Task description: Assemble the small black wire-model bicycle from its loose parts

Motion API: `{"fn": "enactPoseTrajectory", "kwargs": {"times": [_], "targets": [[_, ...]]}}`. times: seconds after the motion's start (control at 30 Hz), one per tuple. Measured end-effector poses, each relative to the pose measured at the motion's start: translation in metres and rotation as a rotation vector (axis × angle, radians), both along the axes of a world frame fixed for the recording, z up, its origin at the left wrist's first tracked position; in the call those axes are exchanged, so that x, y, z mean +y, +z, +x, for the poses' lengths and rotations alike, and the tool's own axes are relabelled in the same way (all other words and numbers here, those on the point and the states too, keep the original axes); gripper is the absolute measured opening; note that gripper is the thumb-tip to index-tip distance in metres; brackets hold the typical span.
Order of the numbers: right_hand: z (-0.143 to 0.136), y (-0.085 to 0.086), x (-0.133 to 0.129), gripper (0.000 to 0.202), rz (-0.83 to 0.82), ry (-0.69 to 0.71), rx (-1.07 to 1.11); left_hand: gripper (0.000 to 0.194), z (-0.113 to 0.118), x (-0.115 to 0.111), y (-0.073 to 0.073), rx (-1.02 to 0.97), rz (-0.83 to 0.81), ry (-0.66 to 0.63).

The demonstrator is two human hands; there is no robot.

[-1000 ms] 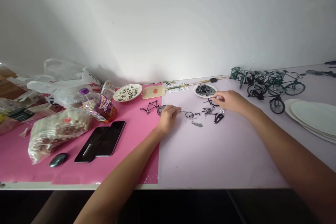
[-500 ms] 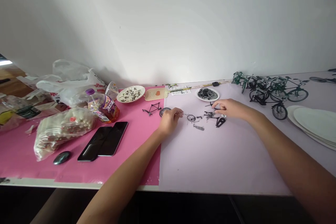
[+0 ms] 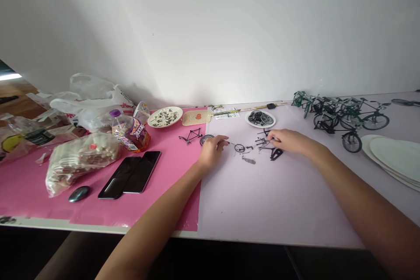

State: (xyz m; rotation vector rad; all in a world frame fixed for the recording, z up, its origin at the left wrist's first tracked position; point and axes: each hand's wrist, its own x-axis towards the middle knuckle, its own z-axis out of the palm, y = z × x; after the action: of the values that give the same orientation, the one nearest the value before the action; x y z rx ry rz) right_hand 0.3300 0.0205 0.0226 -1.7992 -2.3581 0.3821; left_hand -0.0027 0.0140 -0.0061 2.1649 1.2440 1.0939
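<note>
My left hand (image 3: 211, 151) rests where the pink and pale purple surfaces meet, fingertips pinched on something too small to make out. Partly behind it lies a black toy bicycle wheel (image 3: 204, 139), beside a black miniature bicycle frame (image 3: 190, 136). To the right are a small wheel with a thin rod (image 3: 239, 148) and a grey flat piece (image 3: 249, 160). My right hand (image 3: 286, 140) reaches down into small black bicycle parts, thumb and finger closed together; what they hold is hidden. Just below its fingers lies a black chain-guard-like part (image 3: 276, 153).
At the back stands a white plate of black wheels (image 3: 274, 118), near a plate of small pieces (image 3: 180, 116). Assembled toy bicycles (image 3: 376, 120) and stacked white plates (image 3: 397, 153) are on the right. Leftward are a drink bottle (image 3: 129, 133), two phones (image 3: 142, 175), a mouse (image 3: 79, 194) and bags (image 3: 82, 157).
My right hand has lowered slightly among the black parts, its fingers drawing closer together. My left hand stays almost in place. The view has shifted a little.
</note>
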Motion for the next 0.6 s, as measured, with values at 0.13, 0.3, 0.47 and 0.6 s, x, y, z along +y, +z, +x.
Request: {"fn": "enactPoseTrajectory", "kwargs": {"times": [0.13,0.3,0.47,0.6], "targets": [[-0.006,0.004,-0.004,0.015,0.14,-0.027,-0.072,0.026,0.0,0.003,-0.004,-0.003,0.043,-0.025],[-0.021,0.004,-0.008,0.02,0.318,-0.008,-0.148,0.025,0.001,0.001,-0.004,0.026,0.13,-0.057],[-0.038,0.005,-0.014,0.018,0.399,0.001,-0.147,0.017,0.002,-0.001,-0.002,0.015,0.185,-0.113],[-0.044,0.0,-0.016,0.016,0.424,0.129,-0.036,0.019,0.001,-0.001,-0.002,0.022,0.165,-0.133]]}}
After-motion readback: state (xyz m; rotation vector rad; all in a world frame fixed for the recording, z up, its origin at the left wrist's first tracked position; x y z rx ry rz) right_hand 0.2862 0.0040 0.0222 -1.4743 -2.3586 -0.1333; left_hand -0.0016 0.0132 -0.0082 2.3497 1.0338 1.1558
